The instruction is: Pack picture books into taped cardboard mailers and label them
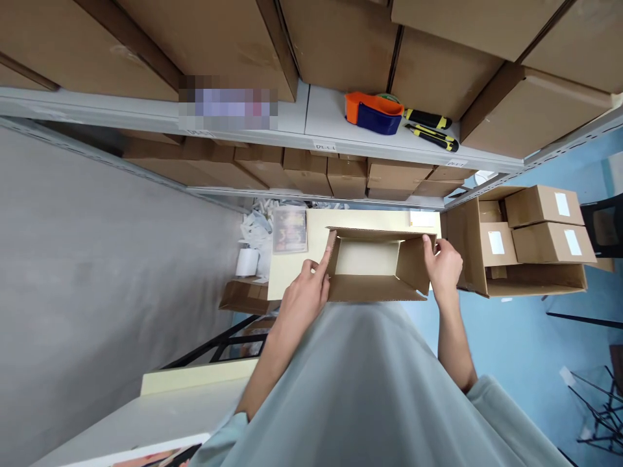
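Partly curled hands (305, 285) (444, 264) on carton (365, 288)

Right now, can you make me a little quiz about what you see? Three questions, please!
1. True or false: the left hand and right hand both touch the open box.
2. What lies beside the orange-and-blue thing on the shelf? A) spoons B) cutters C) cups
3. Fill in: the labelled boxes are on the person's ____ side.

Key: 1 true; 2 B; 3 right.
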### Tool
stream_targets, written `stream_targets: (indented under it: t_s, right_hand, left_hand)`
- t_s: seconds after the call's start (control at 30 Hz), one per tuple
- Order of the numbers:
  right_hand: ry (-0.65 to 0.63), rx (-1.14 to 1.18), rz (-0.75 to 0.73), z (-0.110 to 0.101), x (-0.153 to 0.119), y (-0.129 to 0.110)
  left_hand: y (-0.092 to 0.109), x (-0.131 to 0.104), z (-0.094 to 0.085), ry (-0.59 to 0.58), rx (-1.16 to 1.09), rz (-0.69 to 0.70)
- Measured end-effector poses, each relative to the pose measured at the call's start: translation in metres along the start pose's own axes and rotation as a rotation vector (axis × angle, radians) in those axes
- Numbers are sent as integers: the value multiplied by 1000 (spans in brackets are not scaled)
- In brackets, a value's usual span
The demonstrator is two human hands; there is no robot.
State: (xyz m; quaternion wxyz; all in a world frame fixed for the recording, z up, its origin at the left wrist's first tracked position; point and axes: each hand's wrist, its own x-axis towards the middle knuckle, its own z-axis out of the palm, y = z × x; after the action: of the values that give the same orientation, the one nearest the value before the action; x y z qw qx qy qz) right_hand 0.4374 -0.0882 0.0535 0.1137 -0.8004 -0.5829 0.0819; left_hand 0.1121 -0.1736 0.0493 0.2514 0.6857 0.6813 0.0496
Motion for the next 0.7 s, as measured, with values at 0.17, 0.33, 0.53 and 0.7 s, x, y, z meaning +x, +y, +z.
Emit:
stream_targets:
  t_s: [0.17,0.33,0.53,0.7]
  right_hand:
    - [-44,123,-33,18,3,-19]
    - [-360,402,-128,22,-6,-8]
    - [-619,637,-86,18,-3,12]
    - [-457,822,-75,16,-1,22]
  left_hand:
    - [4,10,-8,-66,58,-8]
    - [-12,21,-2,-96,-175,85]
    - [-25,26,15,-130,-369,184]
    - [-28,35,30,329,-510,-22]
